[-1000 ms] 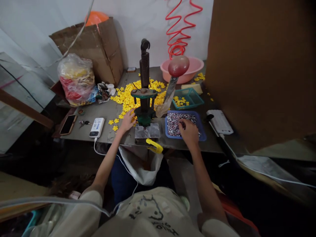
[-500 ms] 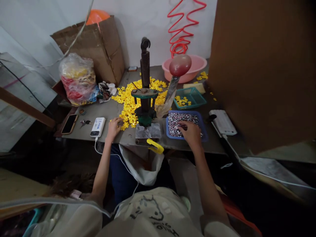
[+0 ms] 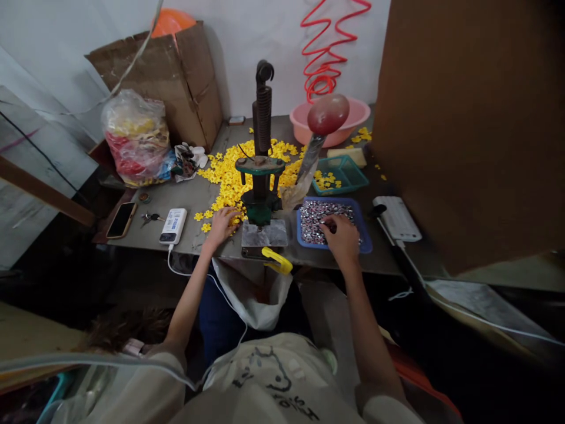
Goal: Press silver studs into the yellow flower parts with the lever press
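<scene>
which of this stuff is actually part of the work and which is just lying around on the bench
Looks part of the work:
left hand, on the yellow flower-shaped pieces
right hand, in the silver glittery pieces in the blue tray
green hand press

Looks just lying about:
power bank
phone
keys
plastic bag
cardboard box

Dim, diffuse indoor light; no hard glare. Small silvery pieces (image 3: pixel 315 221) in the blue plastic tray (image 3: pixel 365 241) glint faintly. Deep shadow lies below the grey flat surface (image 3: pixel 198 200). Wide-angle distortion bows the frame edges; the near brown board (image 3: pixel 459 129) at right is blurred.
</scene>
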Available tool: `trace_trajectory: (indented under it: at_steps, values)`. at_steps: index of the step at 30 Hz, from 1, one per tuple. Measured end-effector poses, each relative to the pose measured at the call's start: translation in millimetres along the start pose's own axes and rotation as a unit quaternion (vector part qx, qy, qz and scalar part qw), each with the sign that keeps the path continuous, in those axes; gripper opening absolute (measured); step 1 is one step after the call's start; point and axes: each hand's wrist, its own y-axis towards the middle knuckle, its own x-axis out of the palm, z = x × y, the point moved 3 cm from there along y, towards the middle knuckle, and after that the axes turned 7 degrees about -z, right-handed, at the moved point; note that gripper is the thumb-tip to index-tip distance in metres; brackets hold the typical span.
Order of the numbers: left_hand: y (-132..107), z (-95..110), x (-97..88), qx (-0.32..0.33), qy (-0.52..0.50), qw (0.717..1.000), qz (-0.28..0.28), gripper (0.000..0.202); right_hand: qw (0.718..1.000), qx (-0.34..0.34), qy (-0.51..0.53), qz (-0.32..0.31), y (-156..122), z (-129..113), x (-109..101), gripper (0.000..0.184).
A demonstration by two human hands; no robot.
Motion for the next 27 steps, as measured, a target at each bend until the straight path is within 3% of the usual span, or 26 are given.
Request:
trace_trajectory:
  at_steps: [6, 17, 23, 27]
  values:
    - [-23, -8, -18.7, 0.001, -0.026, 1.0, 0.015, 0.03, 0.999, 0.04, -0.002, 0.006, -1, 2, 2, 0.017]
    - [-13, -23, -35.5, -0.015, -0.083, 0.996, 0.035, 0.03, 0.999, 0.017, -0.023, 0.017, -2, -2, -3, 0.017]
    - [-17, -35, -34.8, -0.033, -0.094, 0.995, 0.023, 0.029, 1.0, 0.015, -0.012, 0.019, -3, 0, -2, 0.021]
    - [-25, -33, -27.7, -0.033, -0.097, 0.993, 0.059, 0.031, 1.0, 0.019, -0.004, 0.018, -3, 1, -1, 0.02]
